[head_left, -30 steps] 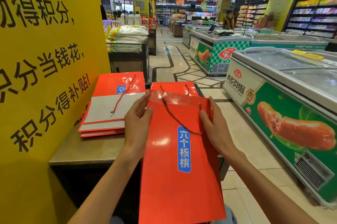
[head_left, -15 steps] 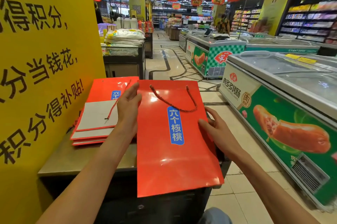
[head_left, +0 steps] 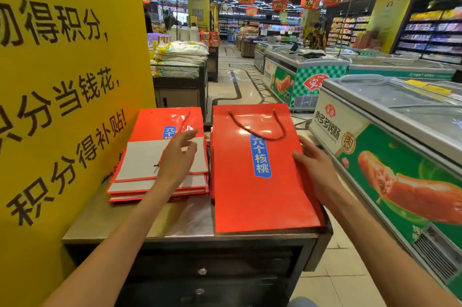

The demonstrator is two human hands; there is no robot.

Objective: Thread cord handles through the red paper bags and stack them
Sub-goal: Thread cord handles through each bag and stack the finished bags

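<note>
Head view looks down on a metal counter (head_left: 195, 221) with two piles of red paper bags. The right hand (head_left: 316, 169) lies flat on the right edge of the top red bag (head_left: 260, 194), fingers straight and spread, pressing the paper and gripping nothing. Under that palm the bag lies face up, its blue label (head_left: 260, 155) to the left of the fingers, and its cord handle (head_left: 257, 126) loops across the top, beyond the fingertips. The bag's near edge runs almost flush with the counter's front lip, and its right edge reaches the counter's right side, beneath the wrist. More red edges show below it, so it tops a pile.

The left hand (head_left: 178, 154) hovers over the folded stack (head_left: 160, 154), fingers loosely apart and holding nothing; whether it touches the paper cannot be told. That stack lies under and to the left of this hand, its white panels stepped toward the near side, and a red cord runs up from beside the palm. A narrow gap separates the two piles between the hands.

Left of the left hand a yellow sign wall (head_left: 67, 82) stands close against the stack. Right of the right hand a strip of tiled floor (head_left: 335, 279) opens before a chest freezer (head_left: 390, 146). Bare steel lies on the near side of the left wrist.
</note>
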